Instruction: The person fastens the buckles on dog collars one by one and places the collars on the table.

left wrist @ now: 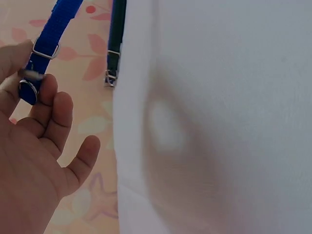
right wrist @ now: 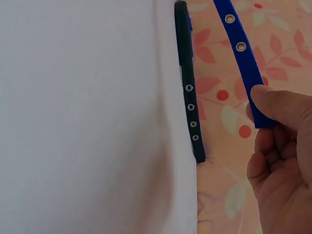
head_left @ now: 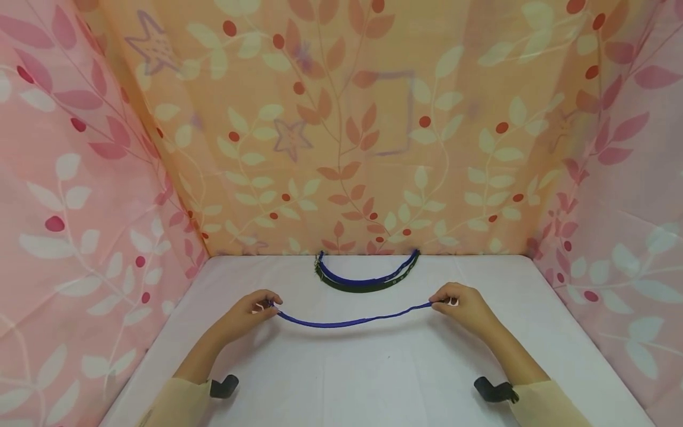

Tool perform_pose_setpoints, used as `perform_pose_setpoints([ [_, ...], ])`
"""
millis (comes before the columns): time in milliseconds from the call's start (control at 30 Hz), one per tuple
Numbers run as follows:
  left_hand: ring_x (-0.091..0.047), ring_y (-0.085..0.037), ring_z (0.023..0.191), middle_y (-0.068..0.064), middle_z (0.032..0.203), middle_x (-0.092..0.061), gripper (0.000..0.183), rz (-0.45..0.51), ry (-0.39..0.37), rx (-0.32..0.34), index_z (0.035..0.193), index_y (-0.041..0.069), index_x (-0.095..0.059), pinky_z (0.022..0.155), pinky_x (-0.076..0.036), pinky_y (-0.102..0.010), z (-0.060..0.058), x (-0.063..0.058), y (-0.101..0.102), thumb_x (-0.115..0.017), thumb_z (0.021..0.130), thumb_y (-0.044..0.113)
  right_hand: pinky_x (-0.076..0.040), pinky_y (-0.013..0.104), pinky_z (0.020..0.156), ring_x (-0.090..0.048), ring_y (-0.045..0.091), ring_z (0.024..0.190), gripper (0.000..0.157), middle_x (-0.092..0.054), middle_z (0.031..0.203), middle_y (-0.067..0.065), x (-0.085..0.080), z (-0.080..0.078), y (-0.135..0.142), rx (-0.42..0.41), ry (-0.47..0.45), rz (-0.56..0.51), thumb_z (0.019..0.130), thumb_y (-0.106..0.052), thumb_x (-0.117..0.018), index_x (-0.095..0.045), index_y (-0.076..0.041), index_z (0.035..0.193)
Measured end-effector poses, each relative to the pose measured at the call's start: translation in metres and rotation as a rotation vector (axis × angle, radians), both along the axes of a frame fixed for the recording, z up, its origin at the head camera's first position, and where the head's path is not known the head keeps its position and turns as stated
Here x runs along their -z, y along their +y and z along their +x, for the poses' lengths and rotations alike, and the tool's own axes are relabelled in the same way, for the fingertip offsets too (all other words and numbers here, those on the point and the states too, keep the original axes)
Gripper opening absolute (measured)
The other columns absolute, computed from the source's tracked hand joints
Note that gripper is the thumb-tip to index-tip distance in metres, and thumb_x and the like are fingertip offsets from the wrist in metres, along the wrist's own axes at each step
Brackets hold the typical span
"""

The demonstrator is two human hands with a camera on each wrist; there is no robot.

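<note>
A blue pet collar [head_left: 331, 325] hangs in a shallow sag between my two hands, above the white table. My left hand [head_left: 248, 314] pinches its buckle end, where metal rings and a buckle [left wrist: 46, 51] show in the left wrist view. At the other end, my right hand [head_left: 466, 305] grips the plain tip between thumb and fingers. Metal eyelets [right wrist: 241, 47] run along that part of the strap. Farther back lie a dark green collar [head_left: 363, 289] and another blue collar [head_left: 349, 280], curved together side by side.
The white-covered table [head_left: 341, 379] ends at a patterned orange curtain [head_left: 341, 118] behind the two lying collars. Pink leaf-print curtains [head_left: 80, 196] stand at both sides. Black camera mounts [head_left: 224, 386] are strapped at both wrists.
</note>
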State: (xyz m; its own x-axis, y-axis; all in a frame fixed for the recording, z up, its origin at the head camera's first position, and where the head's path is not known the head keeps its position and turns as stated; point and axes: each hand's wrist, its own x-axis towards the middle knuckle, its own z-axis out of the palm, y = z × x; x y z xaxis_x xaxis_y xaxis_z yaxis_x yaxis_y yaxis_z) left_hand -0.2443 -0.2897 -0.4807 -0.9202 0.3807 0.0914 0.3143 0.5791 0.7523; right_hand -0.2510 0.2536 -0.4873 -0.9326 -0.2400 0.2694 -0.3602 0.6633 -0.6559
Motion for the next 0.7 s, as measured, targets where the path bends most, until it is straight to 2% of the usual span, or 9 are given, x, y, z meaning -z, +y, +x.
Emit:
perform_pose_setpoints([
  [133,-0.058,-0.020,0.111,0.002,0.119,-0.068,0.022,0.014,0.020,-0.028,0.123,0.030,-0.069,0.097,-0.050,-0.040,0.010,-0.006,0.000,-0.067,0.101,0.028,-0.047,0.023,0.068,-0.054,0.014,0.081,0.011,-0.067,0.090,-0.008,-0.007,0.009,-0.002,-0.011,0.007,-0.033,0.088,-0.017,-0.082,-0.076,-0.024,0.093],
  [267,-0.056,-0.019,0.111,0.004,0.114,-0.067,0.025,0.021,0.031,-0.069,0.127,0.034,-0.069,0.095,-0.049,-0.040,0.021,-0.016,0.003,-0.064,0.102,0.032,-0.049,0.022,0.067,-0.054,0.013,0.079,0.015,-0.067,0.091,-0.008,-0.013,0.016,-0.002,-0.024,0.035,-0.050,0.087,-0.012,-0.082,-0.075,-0.025,0.092],
  [400,-0.056,-0.016,0.109,0.002,0.110,-0.067,0.027,0.034,0.045,-0.096,0.130,0.035,-0.068,0.095,-0.048,-0.040,0.031,-0.026,0.011,-0.063,0.103,0.033,-0.052,0.024,0.066,-0.056,0.012,0.077,0.017,-0.068,0.091,-0.008,-0.018,0.021,-0.003,-0.049,0.071,-0.068,0.087,-0.010,-0.082,-0.074,-0.024,0.091],
  [533,-0.057,-0.017,0.109,0.005,0.109,-0.066,0.030,0.038,0.079,-0.128,0.133,0.034,-0.067,0.097,-0.049,-0.041,0.040,-0.036,0.021,-0.064,0.103,0.031,-0.054,0.022,0.068,-0.059,0.011,0.078,0.018,-0.068,0.092,-0.010,-0.023,0.024,-0.004,-0.037,0.081,-0.052,0.088,-0.011,-0.082,-0.073,-0.025,0.092],
  [700,-0.060,-0.018,0.108,0.002,0.106,-0.065,0.041,0.040,0.122,-0.232,0.141,0.028,-0.060,0.097,-0.052,-0.039,0.048,-0.049,0.033,-0.068,0.101,0.023,-0.054,0.022,0.065,-0.060,0.010,0.076,0.016,-0.068,0.091,-0.011,-0.032,0.028,-0.005,-0.008,0.109,-0.027,0.089,-0.012,-0.081,-0.073,-0.025,0.096],
])
